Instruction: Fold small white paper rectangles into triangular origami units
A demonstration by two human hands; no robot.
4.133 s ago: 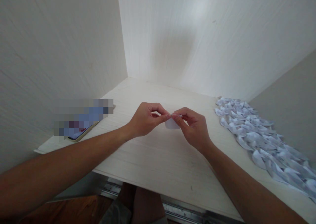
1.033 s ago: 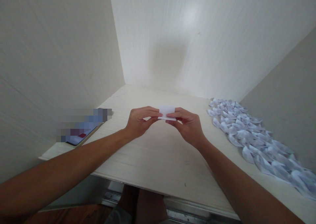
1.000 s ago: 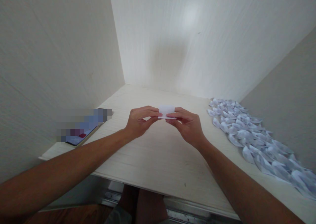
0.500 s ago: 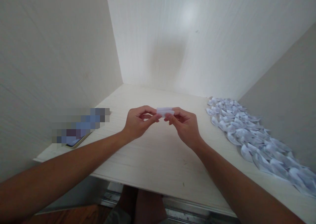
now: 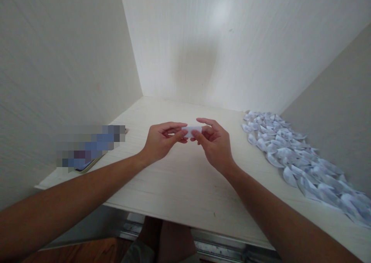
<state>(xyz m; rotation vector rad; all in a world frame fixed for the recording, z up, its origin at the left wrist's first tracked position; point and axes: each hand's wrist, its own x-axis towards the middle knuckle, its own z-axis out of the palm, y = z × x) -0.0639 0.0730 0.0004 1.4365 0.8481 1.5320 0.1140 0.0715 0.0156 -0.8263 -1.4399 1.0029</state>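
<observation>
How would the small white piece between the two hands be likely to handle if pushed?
The small white piece looks like folded paper, so it is probably light. Pinched between both thumbs, it looks flat, so it would more likely slide or crease than roll.

Both hands, the left and the right, pinch a small white paper above the middle of the table. White folded papers spread from two to four o'clock; a partly blurred phone lies at eight o'clock.
</observation>
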